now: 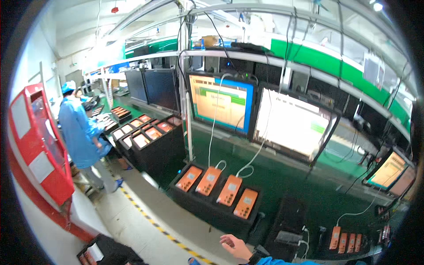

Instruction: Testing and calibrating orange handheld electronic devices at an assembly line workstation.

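Note:
My right hand [235, 247] reaches in from the lower edge on a blue sleeve [282, 261], with a dark band at the wrist. Its fingers are loosely bent and apart, and nothing is in them. Just beyond it stands a black tray [212, 211] with several flat orange phone-like devices; the nearest is the orange device [246, 203] at the tray's right end. White cables run from the middle devices, such as this orange one [229, 191], up toward the monitors. My left hand is out of view.
Two lit monitors [221, 102] hang on a metal frame above the green bench [274, 176]. Right of my hand lie a black box [289, 221] and another tray of orange devices [343, 242]. A person in blue [77, 128] stands at left, beside a red cabinet [42, 145].

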A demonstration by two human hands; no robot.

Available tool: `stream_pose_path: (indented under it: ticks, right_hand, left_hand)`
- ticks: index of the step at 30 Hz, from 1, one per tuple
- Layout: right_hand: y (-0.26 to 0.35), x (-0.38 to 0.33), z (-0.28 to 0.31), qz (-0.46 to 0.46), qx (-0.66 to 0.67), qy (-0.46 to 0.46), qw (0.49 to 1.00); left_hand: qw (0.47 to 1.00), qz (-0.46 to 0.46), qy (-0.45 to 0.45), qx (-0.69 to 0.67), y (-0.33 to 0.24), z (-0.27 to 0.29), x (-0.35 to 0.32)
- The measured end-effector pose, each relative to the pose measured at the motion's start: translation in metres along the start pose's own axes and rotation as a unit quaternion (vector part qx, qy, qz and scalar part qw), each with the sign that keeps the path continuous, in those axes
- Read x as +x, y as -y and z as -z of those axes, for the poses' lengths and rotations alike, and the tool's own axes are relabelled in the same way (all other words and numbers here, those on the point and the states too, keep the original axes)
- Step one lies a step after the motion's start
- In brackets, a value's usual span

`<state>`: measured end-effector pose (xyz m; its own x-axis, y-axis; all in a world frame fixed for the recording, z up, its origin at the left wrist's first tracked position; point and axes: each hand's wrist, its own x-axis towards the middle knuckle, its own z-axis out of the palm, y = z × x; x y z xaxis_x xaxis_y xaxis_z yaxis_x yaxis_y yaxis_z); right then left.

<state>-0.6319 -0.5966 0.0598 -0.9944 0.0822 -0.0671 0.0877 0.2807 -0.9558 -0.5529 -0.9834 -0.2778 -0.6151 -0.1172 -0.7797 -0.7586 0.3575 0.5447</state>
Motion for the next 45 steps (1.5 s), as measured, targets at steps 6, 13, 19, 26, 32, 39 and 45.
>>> stream_pose_path:
  ticks: [6,13,19,26,32,39,45]
  right_hand:
    - [0.035,0.061,0.03,-0.05,-0.051,-0.142,0.987]
    - [0.025,0.098,0.059,-0.097,-0.135,-0.374,0.913]
    - [-0.001,0.198,0.077,-0.056,-0.226,-0.381,0.895]
    - [-0.035,0.308,0.113,-0.176,-0.423,-0.349,0.817]
    - [-0.063,0.346,0.109,-0.223,-0.398,-0.397,0.796]
    - [-0.064,0.341,0.1,-0.128,-0.359,-0.468,0.797]
    - [-0.037,0.302,0.07,-0.02,-0.408,-0.422,0.809]
  left_hand:
    - [0.981,-0.156,-0.07,0.095,-0.177,0.072,0.115]
    - [0.855,-0.515,-0.061,-0.005,-0.514,0.044,0.019]
    - [0.824,-0.561,0.056,0.046,-0.659,-0.039,-0.042]
    - [0.628,-0.738,-0.027,0.245,-0.732,-0.153,0.021]
    - [0.636,-0.641,-0.033,0.428,-0.73,-0.193,0.05]
    - [0.664,-0.625,0.01,0.411,-0.726,-0.188,0.053]
    - [0.486,-0.804,0.128,0.319,-0.698,-0.131,0.043]
